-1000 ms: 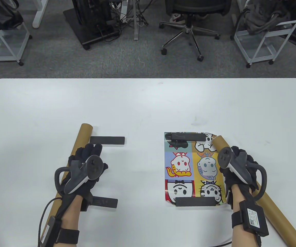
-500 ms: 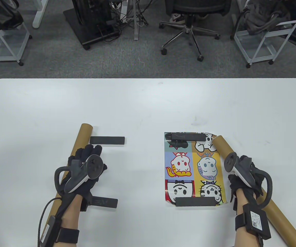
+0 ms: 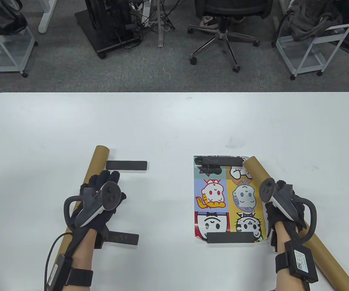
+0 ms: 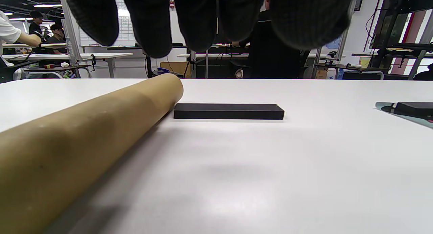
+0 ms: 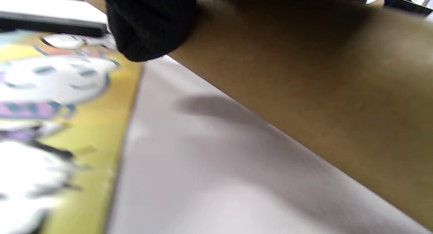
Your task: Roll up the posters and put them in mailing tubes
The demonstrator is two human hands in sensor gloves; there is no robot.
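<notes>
A colourful cartoon poster (image 3: 227, 197) lies flat on the white table (image 3: 174, 127), held down by a black bar at its far edge (image 3: 220, 160) and another at its near edge (image 3: 230, 237). A brown mailing tube (image 3: 320, 251) runs diagonally along the poster's right side, its far end (image 3: 251, 162) over the poster's top right corner. My right hand (image 3: 279, 206) grips this tube; in the right wrist view a gloved finger (image 5: 152, 24) presses against the cardboard (image 5: 304, 75). My left hand (image 3: 101, 188) lies on a second tube (image 3: 97, 157), its fingers (image 4: 199, 21) holding nothing.
Two more black bars lie by the left tube, one at its far end (image 3: 126, 165) and one near my left wrist (image 3: 123, 239). Beyond the table's far edge are an office chair (image 3: 223, 27) and wire racks (image 3: 311, 45).
My right hand drew back off the poster's edge onto the right tube, and the tube's far end has shifted left over the poster's corner. The left hand has stayed put.
</notes>
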